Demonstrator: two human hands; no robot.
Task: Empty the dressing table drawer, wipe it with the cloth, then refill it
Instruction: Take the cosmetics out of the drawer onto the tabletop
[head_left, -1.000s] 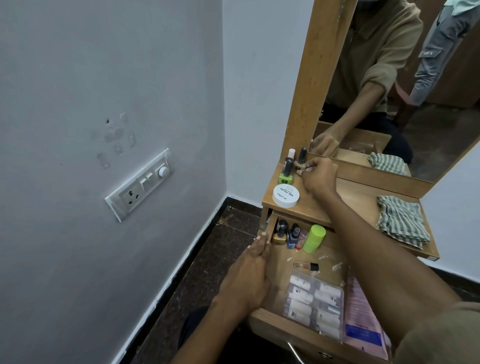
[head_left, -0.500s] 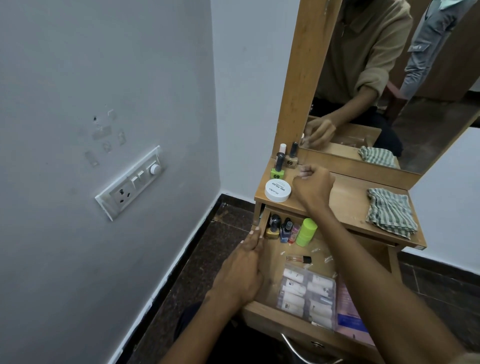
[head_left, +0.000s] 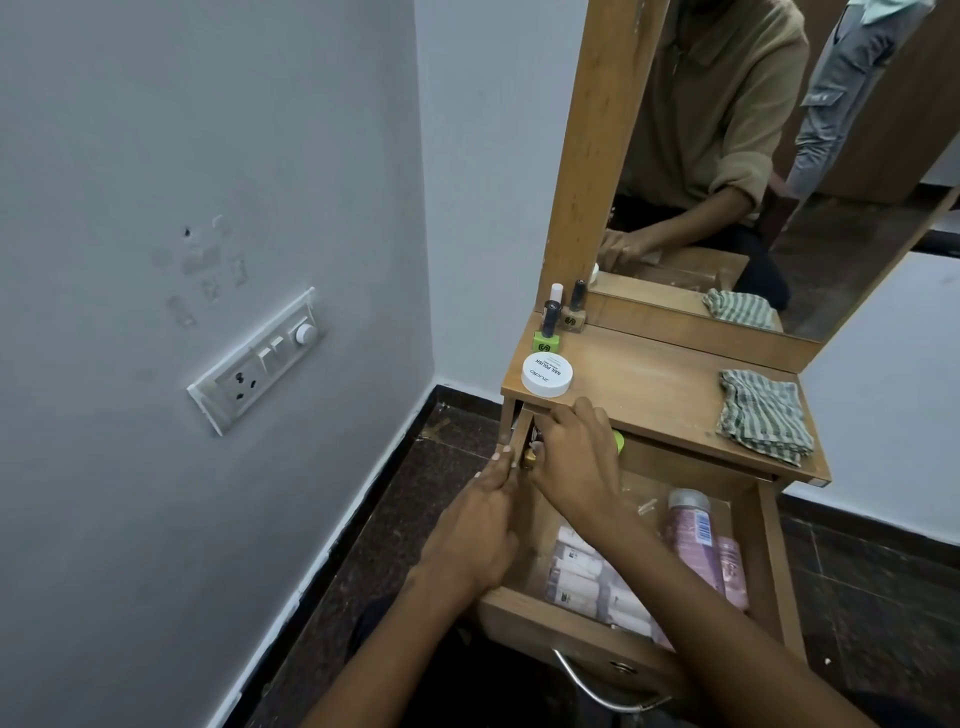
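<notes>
The right hand (head_left: 574, 460) covers the drawer's (head_left: 571, 621) far-left corner, fingers curled over small bottles; its grip cannot be made out. The left hand (head_left: 480, 525) rests flat along the left wall. The cloth (head_left: 761, 423) lies at the bench's (head_left: 654, 387) right edge.

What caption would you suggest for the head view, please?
Right hand reaches into the open drawer for nail polish bottles while left hand rests on its side.
</notes>
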